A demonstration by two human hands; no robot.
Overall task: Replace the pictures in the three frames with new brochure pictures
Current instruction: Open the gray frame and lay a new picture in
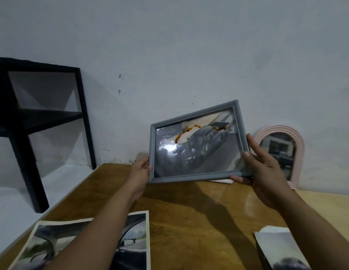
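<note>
While both hands hold it above the far part of the brown wooden desk [199, 211], the grey rectangular picture frame [197, 142] is tilted. The left hand [139, 172] grips its left edge, the right hand [267, 172] its right corner. Two printed brochure pictures lie near, one left [43, 244], one right [277, 244].

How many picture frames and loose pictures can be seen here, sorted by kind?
Picture frames: 2, the grey frame held up in both hands, and the pink arched frame against the wall.
Loose pictures on the table: 2, the left picture and the right picture.
Total: 4
</note>
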